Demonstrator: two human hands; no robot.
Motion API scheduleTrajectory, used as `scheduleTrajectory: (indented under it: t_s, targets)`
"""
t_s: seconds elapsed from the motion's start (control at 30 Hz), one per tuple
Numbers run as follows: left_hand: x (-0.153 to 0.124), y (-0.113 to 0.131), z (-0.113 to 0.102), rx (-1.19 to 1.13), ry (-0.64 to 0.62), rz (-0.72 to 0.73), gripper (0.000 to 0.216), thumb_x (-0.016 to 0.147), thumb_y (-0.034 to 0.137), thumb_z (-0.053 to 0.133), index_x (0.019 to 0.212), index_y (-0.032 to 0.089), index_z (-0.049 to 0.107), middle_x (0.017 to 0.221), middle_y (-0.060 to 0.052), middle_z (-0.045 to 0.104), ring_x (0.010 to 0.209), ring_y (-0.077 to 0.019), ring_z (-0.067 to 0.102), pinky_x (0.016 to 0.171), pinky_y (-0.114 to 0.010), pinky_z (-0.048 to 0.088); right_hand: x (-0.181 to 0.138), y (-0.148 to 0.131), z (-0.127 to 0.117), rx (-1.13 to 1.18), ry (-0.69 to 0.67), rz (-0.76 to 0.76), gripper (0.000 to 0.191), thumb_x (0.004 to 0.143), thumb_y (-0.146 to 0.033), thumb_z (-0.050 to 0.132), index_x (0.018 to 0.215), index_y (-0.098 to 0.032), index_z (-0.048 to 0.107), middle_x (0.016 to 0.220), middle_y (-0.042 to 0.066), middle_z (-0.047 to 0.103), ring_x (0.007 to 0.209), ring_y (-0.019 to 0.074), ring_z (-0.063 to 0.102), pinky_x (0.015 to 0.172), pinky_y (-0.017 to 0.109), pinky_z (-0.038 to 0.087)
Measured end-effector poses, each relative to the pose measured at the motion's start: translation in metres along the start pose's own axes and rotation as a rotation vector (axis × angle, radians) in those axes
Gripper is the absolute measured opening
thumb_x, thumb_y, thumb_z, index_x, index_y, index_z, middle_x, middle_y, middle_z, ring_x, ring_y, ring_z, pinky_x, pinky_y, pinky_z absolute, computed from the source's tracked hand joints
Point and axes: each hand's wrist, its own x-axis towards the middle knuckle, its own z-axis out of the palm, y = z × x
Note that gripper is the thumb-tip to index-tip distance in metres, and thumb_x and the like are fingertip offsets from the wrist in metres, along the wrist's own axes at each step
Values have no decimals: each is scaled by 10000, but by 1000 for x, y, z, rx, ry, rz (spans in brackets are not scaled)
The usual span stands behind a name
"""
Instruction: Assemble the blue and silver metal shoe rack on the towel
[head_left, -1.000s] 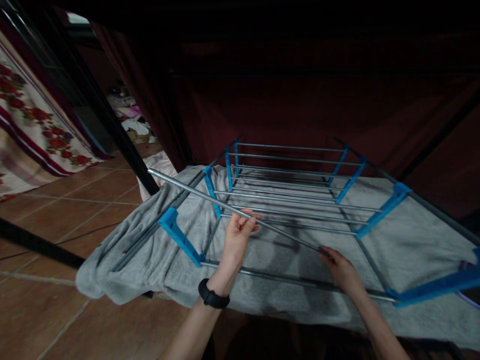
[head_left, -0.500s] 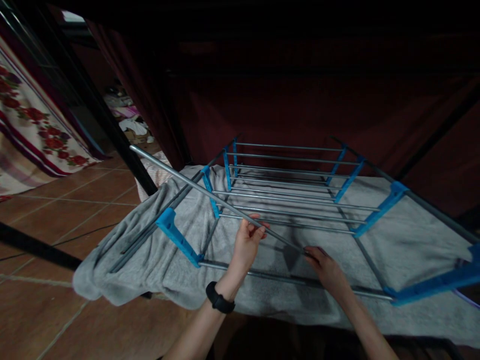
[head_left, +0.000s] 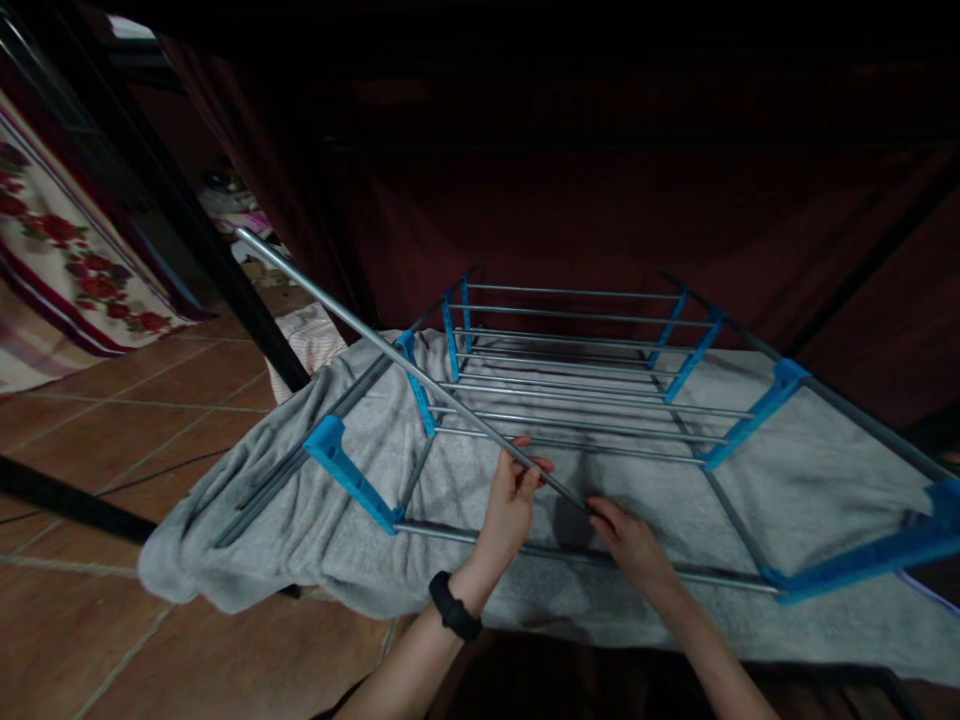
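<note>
A loose metal tube [head_left: 360, 330] slants across the view, its far end raised at the upper left. My left hand [head_left: 514, 500], with a black band on the wrist, pinches the tube near its lower part. The fingers of my right hand [head_left: 626, 540] close on its lower end, which they partly hide. Beneath and behind both hands lies a rack [head_left: 585, 395] of grey tubes joined by blue plastic brackets. One blue bracket [head_left: 352, 475] stands left of my left hand, and another blue bracket [head_left: 870, 560] is at the right.
A grey blanket [head_left: 337, 570] covers the surface under the rack. Black metal posts [head_left: 217, 260] stand at the left, near a floral cloth [head_left: 82, 250]. Dark red curtain [head_left: 562, 220] hangs behind. Brown floor tiles [head_left: 67, 640] show at the lower left.
The tube's far end has risen and tilts more steeply. My left hand has shifted slightly right along the tube, and my right hand slightly left, so they are closer together.
</note>
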Motion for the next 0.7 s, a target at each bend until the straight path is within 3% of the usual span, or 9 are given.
scheduleTrajectory:
  t_s: [0.17, 0.7]
  targets:
    - [3, 7, -6, 54, -14, 65, 427, 912, 276, 507, 1320, 237, 389, 949, -32, 643, 936, -165, 637, 838, -329, 493, 0, -1, -2, 11, -34, -33, 335, 891, -328, 462, 1179, -258, 618, 1167, 58, 684, 1049, 221, 653, 926, 398, 527]
    - [16, 18, -24, 308, -3, 268, 524, 950, 253, 443, 1446, 237, 273, 862, 2, 541, 828, -139, 547, 821, -291, 433, 2, 5, -7, -33, -11, -13, 323, 921, -354, 414, 1144, -260, 628, 1145, 49, 688, 1010, 216, 666, 887, 387, 540]
